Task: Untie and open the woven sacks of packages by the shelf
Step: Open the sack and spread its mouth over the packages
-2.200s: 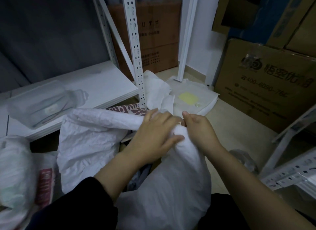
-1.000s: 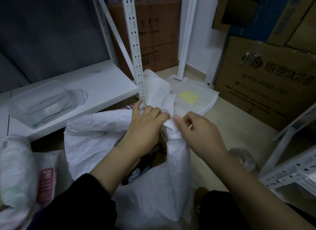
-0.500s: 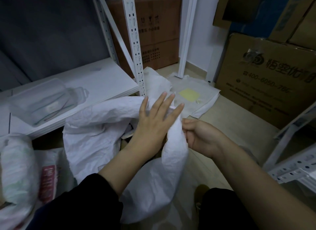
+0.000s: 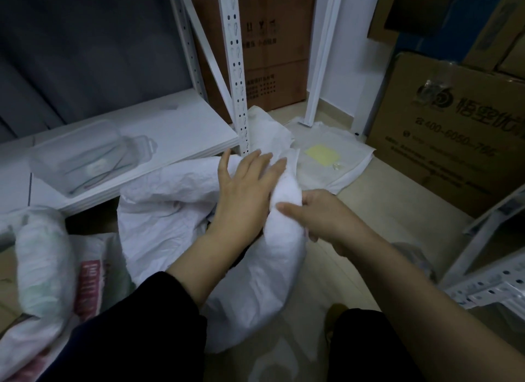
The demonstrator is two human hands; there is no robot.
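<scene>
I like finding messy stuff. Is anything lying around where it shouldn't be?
A few things. A flat white bag with a yellow patch lies on the floor by a white post. A clear plastic box sits askew on the low shelf. The white woven sack is crumpled, simply from being opened.

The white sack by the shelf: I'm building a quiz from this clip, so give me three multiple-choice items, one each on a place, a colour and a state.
1. Where does the clear plastic box sit?
A. on the white shelf board
B. on the floor
C. on a carton

2. What colour is the square on the flat bag on the floor?
A. red
B. yellow
C. blue

3. How is the left hand?
A. fist
B. fingers spread
C. pinching string

Key:
1 A: the box rests on the board.
2 B: the patch is yellow.
3 B: the left hand lies flat on the sack; the right hand grips its rolled edge.
</scene>
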